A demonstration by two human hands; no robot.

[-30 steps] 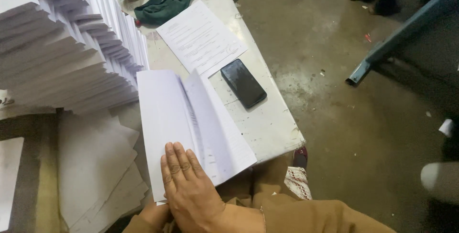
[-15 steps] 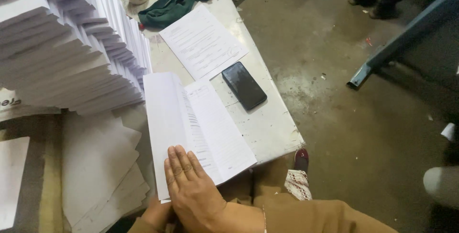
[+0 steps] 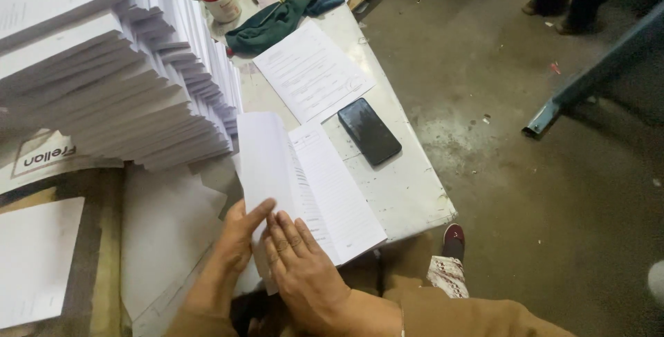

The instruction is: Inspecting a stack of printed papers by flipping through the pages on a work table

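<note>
Both hands lie flat, fingers extended: left hand [image 3: 232, 250] and right hand [image 3: 304, 271] side by side, pressing the folded printed sheet [image 3: 304, 185] on the white surface [image 3: 408, 192], near a black phone [image 3: 369, 131].

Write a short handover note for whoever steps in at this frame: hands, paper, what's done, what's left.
Left hand: flat, fingers on the near left edge of the folded printed sheet.
Right hand: palm down on the sheet's near end, pressing.
Sheet lies on the white table, a fold running lengthwise, beside the tall paper stacks; black phone and a flat printed page lie beyond.
Done: sheet folded over.
Left: fold looks not yet pressed along its far end.
</note>
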